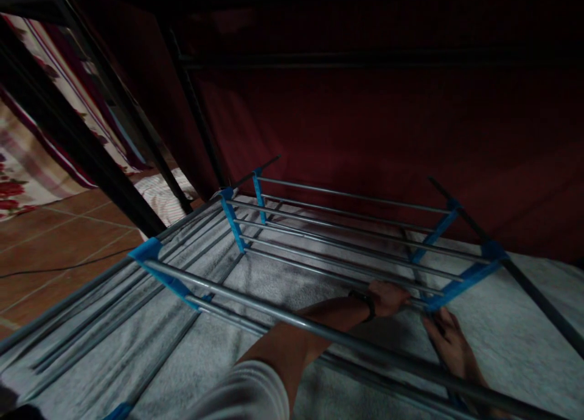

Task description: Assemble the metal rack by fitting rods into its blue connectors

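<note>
A rack of grey metal tubes point(319, 248) with blue plastic connectors lies on the pale bedding. My left hand point(387, 297), with a dark band at its wrist, reaches under a long front tube point(237, 295) and closes around a lower tube beside a blue connector point(449, 293). Just right of it, my right hand point(451, 344) is wrapped around a dark upright pole that meets the bottom of that same connector. Part of its grip is hidden by shadow. Another blue connector point(233, 222) joins the tubes at the far left end.
Several loose tubes point(98, 322) lie on the light blanket point(524, 329) at left. A black bed frame post point(104, 158) and a dark red curtain point(365, 128) stand around the bed. Beyond the left side are a tiled floor point(77, 231), a cable and a flowered cloth point(27, 164).
</note>
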